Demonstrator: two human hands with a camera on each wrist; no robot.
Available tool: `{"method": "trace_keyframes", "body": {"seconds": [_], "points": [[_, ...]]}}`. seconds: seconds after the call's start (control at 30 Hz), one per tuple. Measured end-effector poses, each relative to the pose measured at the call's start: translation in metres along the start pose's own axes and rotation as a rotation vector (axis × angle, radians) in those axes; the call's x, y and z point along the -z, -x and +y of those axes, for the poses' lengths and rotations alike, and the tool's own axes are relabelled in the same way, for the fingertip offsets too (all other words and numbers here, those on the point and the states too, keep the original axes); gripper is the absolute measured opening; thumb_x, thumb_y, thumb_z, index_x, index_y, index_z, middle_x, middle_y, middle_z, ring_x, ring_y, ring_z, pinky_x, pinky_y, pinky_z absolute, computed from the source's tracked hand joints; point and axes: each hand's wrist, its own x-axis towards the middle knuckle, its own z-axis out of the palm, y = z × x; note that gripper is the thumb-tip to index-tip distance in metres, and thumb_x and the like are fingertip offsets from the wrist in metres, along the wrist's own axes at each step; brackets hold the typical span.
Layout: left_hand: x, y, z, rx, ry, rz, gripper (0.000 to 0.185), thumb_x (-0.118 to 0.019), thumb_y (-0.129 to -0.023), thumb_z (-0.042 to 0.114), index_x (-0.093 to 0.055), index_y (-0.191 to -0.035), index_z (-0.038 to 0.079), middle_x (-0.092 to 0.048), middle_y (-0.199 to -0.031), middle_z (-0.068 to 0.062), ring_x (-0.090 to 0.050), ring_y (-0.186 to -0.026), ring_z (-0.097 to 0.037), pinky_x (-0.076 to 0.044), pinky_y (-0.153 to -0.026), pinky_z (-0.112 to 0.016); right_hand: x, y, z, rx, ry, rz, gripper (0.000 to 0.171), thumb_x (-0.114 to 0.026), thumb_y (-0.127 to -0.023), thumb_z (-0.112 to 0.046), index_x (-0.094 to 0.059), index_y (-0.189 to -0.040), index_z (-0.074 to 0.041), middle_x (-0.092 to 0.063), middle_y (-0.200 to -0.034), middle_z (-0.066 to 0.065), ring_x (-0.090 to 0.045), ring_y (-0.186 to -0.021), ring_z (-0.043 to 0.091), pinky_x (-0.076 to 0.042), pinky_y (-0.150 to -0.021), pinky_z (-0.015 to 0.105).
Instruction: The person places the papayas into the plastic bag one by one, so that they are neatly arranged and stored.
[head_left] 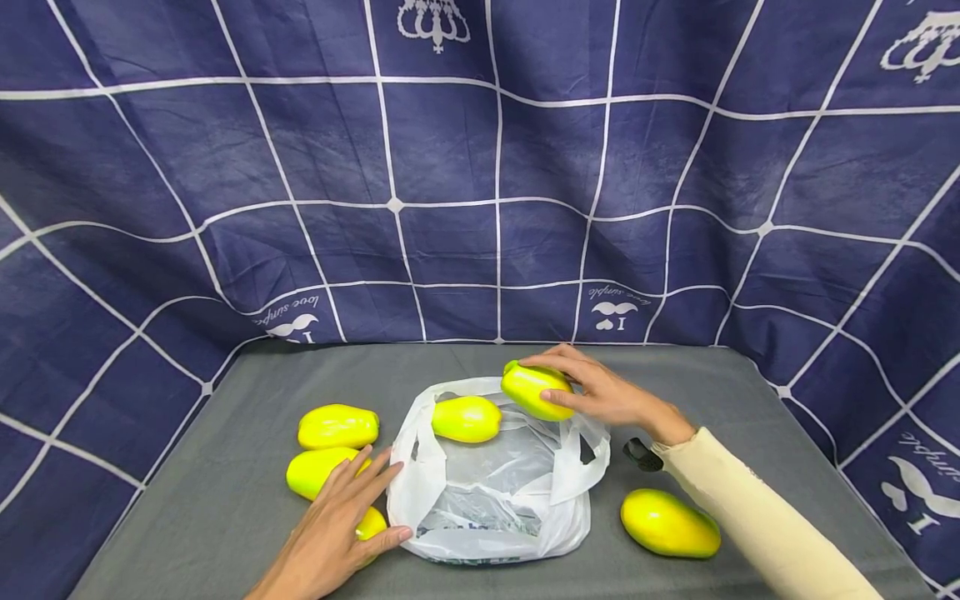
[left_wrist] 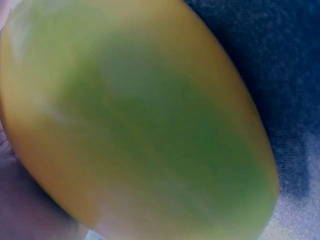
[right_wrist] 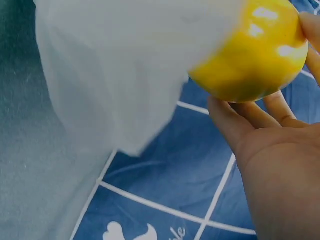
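My right hand (head_left: 592, 387) grips a yellow-green papaya (head_left: 531, 390) over the back right rim of a white plastic bag (head_left: 491, 546). In the right wrist view, fingers and thumb curl round this papaya (right_wrist: 260, 65), and bag film (right_wrist: 115, 75) partly covers it. Another papaya (head_left: 467, 419) sits at the bag's back left, inside the mouth. The left hand (head_left: 330, 517) is spread with extended fingers at the bag's left edge. Beneath it a papaya (head_left: 371, 523) is mostly hidden; a close papaya (left_wrist: 150, 125) fills the left wrist view.
Two more papayas, one at the back left (head_left: 337, 427) and one in front of it (head_left: 315, 471), lie left of the bag. Another papaya (head_left: 670, 523) rests near the right forearm. A blue checked cloth (head_left: 495, 167) hangs behind the grey table (head_left: 225, 483).
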Motion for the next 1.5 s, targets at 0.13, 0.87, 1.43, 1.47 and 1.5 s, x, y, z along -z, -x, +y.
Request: {"method": "trace_keyframes", "body": {"seconds": [0.13,0.87,1.43,1.47,1.5], "points": [[0.000,-0.001,-0.001,-0.023,-0.012,0.016,0.077,-0.065,-0.084,0.067,-0.056,-0.144,0.020,-0.047,-0.154,0.001,-0.033,-0.148,-0.034,0.007,-0.119,-0.012,-0.009,-0.003,-0.001,0.000,-0.008,-0.016,0.051,-0.064,-0.099,-0.022,-0.050,-0.148,-0.021,-0.052,-0.138,-0.001,-0.050,-0.122,0.015,-0.048,-0.097,0.037],[0.000,0.000,0.002,0.030,0.007,-0.019,0.083,-0.063,-0.083,0.071,-0.056,-0.144,0.016,-0.046,-0.155,0.006,-0.031,-0.150,-0.032,0.003,-0.123,-0.018,-0.028,0.004,0.011,-0.058,0.049,-0.083,0.047,-0.071,-0.093,-0.016,-0.057,-0.138,-0.014,-0.056,-0.129,0.005,-0.053,-0.115,0.020,-0.047,-0.098,0.040],[0.000,-0.001,0.000,-0.028,-0.013,0.028,0.080,-0.066,-0.083,0.067,-0.057,-0.142,0.014,-0.050,-0.152,0.004,-0.035,-0.147,-0.035,0.006,-0.120,-0.012,-0.038,0.002,0.019,-0.085,0.160,-0.111,0.042,-0.071,-0.092,-0.015,-0.062,-0.133,-0.010,-0.060,-0.125,0.008,-0.054,-0.115,0.026,-0.046,-0.100,0.047],[-0.001,-0.001,0.000,-0.038,-0.019,0.035,0.080,-0.067,-0.083,0.066,-0.057,-0.142,0.013,-0.050,-0.152,0.003,-0.036,-0.146,-0.035,0.007,-0.119,-0.011,-0.039,0.002,0.019,-0.089,0.163,-0.113,0.042,-0.071,-0.092,-0.016,-0.062,-0.133,-0.010,-0.060,-0.125,0.008,-0.054,-0.115,0.026,-0.046,-0.100,0.047],[-0.001,-0.001,0.000,-0.049,-0.024,0.042,0.079,-0.067,-0.084,0.065,-0.058,-0.142,0.013,-0.051,-0.152,0.003,-0.037,-0.146,-0.036,0.007,-0.119,-0.011,-0.039,0.002,0.018,-0.094,0.163,-0.113,0.042,-0.071,-0.092,-0.016,-0.062,-0.133,-0.010,-0.060,-0.125,0.008,-0.054,-0.115,0.026,-0.046,-0.100,0.047]]}}
